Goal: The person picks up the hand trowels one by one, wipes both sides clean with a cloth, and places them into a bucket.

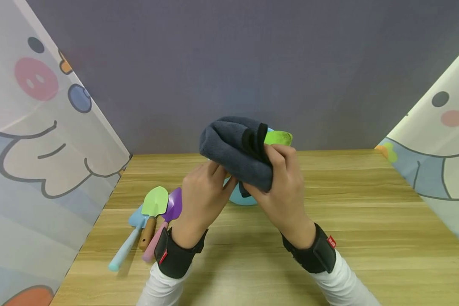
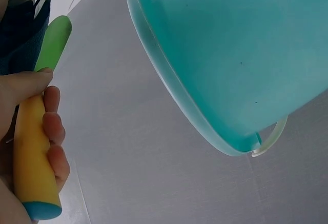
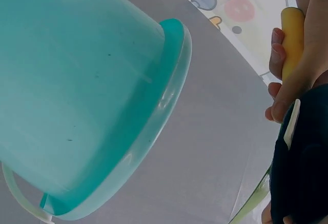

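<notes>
In the head view my left hand (image 1: 202, 191) and right hand (image 1: 284, 187) are raised close together above the table. The left fingers wrap the yellow handle (image 2: 36, 152) of a green trowel (image 1: 278, 137), as the left wrist view shows. A folded dark blue-grey cloth (image 1: 233, 148) with black edging is gripped by my right hand and covers part of the trowel. The trowel's green blade (image 3: 256, 198) sticks out past the cloth. Most of the handle is hidden in the head view.
A light blue bucket (image 1: 241, 199) stands behind the hands, mostly hidden there but large in both wrist views. Left on the wooden table (image 1: 367, 238) lie a green trowel (image 1: 155, 202), a blue one (image 1: 137, 219) and a purple one (image 1: 173, 206). A grey wall (image 1: 229, 63) rises behind.
</notes>
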`<state>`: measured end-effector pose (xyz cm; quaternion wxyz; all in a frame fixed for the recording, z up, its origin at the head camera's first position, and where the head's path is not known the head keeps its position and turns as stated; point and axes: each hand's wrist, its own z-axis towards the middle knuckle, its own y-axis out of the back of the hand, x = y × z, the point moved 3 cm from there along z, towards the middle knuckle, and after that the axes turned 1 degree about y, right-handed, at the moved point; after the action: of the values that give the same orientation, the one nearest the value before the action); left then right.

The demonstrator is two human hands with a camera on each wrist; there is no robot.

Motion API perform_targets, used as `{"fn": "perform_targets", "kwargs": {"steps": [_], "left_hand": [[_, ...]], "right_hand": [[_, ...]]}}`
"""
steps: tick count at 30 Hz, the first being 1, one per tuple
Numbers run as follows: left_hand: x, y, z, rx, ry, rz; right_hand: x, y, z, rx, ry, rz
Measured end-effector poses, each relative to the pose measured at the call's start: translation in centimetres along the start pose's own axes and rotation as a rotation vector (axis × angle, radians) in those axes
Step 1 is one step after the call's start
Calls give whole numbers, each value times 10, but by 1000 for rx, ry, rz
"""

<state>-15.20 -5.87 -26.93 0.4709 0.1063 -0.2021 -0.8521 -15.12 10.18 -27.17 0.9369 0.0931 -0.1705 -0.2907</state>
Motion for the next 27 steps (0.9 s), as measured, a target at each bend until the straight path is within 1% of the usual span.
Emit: {"fn": "perform_targets", "kwargs": {"steps": [13,21,27], "left_hand": [[0,1,0,-24,-40,13],[0,1,0,-33,-60,2],[0,-1,0,-37,-63,6]], "right_hand": [[-3,-1,0,-22,-16,0],[-4,1,2,-37,-22,14],[-4,2,3,-34,-46,18]]}}
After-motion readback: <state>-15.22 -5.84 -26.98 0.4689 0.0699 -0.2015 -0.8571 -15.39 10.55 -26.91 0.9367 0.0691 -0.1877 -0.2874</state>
